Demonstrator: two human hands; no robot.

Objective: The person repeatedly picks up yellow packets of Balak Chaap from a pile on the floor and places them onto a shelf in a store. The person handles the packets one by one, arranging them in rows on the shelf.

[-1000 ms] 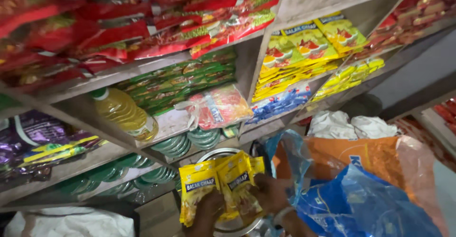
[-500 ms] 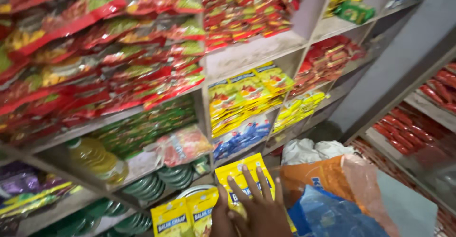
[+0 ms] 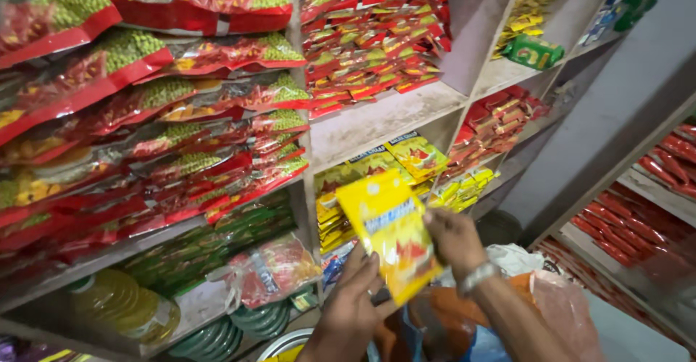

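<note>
The right hand (image 3: 453,239) pinches the right edge of a glossy yellow plastic snack packet (image 3: 388,235), its fingers closed on the film, while the left hand (image 3: 351,304) comes up from below with fingers spread, the tips touching the packet's lower left edge rather than clamped on it. The packet is held upright in the air, just in front of the middle shelf compartment where a stack of similar flat yellow packets (image 3: 384,166) lies, and above an orange plastic bag (image 3: 551,304) at lower right.

The film looks slick and thin, so a pinch at one edge could slip and let the packet drop toward the bags below. The stack on the shelf leans forward over the edge; a nudge from a hand or the packet could probably slide several off.

The pale painted wooden shelf board (image 3: 377,119) looks dusty and worn. To the left, red and green crinkled pouches (image 3: 167,115) sit in loose overlapping piles, shiny and soft-sided. Small red sachets (image 3: 370,35) are packed in the upper compartment. At lower left a clear plastic bottle of yellow oil (image 3: 119,307) lies beside round green coils (image 3: 217,333). A metal wristband (image 3: 478,276) circles the right wrist.
</note>
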